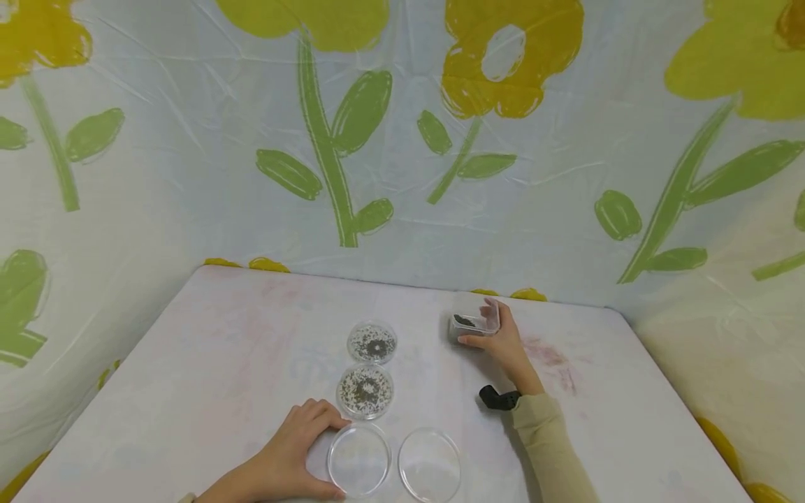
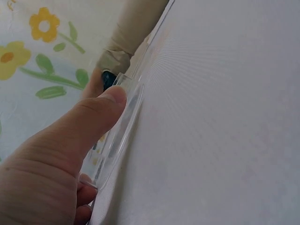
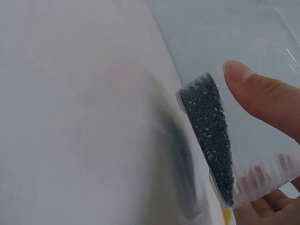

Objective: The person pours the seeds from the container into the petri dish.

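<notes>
My left hand (image 1: 292, 447) grips the side of a clear, empty petri dish (image 1: 360, 461) on the table. In the left wrist view its thumb (image 2: 101, 110) lies on the rim, with fingertips on the opposite side. At the table's far side, my right hand (image 1: 503, 342) holds a clear plastic container (image 1: 473, 334) between thumb and fingers. Small dark seeds (image 3: 208, 136) are heaped toward one end of this container. Whether it touches the table is hard to tell. Two petri dishes scattered with dark seeds, a farther one (image 1: 350, 344) and a nearer one (image 1: 340, 403), stand ahead of my left hand.
Another clear round dish or lid (image 1: 430, 464) lies right of the gripped dish. A black device (image 1: 499, 398) sits at my right wrist. The pale table (image 1: 251, 349) ends at a flower-printed cloth (image 1: 402, 230) on the back and sides.
</notes>
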Demonstrator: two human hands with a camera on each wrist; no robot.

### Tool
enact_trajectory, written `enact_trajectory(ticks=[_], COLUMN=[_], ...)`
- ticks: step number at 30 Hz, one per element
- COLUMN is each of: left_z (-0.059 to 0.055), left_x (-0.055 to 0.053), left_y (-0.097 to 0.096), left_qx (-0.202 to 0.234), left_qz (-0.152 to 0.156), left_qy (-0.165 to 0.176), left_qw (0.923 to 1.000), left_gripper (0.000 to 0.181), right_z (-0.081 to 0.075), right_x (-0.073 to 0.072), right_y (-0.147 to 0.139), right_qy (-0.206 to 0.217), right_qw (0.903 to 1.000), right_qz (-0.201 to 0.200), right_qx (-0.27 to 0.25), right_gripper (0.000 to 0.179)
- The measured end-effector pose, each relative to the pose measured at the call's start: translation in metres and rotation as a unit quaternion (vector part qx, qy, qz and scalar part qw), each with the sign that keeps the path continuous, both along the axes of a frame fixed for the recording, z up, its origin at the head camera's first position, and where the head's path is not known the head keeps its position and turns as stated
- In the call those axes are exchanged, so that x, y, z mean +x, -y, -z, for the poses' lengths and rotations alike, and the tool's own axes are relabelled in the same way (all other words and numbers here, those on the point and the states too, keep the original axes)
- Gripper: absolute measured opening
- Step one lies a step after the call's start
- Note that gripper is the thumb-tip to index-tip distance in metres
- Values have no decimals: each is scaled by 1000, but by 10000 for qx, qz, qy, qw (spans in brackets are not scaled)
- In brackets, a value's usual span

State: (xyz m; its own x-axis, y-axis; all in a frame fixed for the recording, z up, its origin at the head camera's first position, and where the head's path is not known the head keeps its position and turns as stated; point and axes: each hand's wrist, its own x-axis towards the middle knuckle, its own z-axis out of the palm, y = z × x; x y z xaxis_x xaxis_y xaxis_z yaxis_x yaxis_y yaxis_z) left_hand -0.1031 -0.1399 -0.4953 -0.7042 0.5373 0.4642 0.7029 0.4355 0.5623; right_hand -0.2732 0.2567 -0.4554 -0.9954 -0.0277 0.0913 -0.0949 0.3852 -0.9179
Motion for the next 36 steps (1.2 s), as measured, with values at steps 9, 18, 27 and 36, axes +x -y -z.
enact_trajectory(ticks=[9,18,27,36], left_z=[-1,1,3,-1], left_x=[0,0,-1,0], left_y=[1,0,-1,-1], left_qx=[-21,11,-62,-165], left_qz=[-42,17,-84,-142], left_qy=[261,19,181,162], left_qw=[9996,10000,9998,9996], left_gripper=[75,75,77,78], right_z=[-34,-67,-84,-88], right_x=[16,42,72,92], right_y=[21,47,69,82], right_qy=[-582,-1205,-1585,-2248], right_qw=[9977,9910,9831,9646], right_qz=[-357,-567,-847,-1251], right_qx=[24,120,342,580], right_gripper=[103,101,102,103])
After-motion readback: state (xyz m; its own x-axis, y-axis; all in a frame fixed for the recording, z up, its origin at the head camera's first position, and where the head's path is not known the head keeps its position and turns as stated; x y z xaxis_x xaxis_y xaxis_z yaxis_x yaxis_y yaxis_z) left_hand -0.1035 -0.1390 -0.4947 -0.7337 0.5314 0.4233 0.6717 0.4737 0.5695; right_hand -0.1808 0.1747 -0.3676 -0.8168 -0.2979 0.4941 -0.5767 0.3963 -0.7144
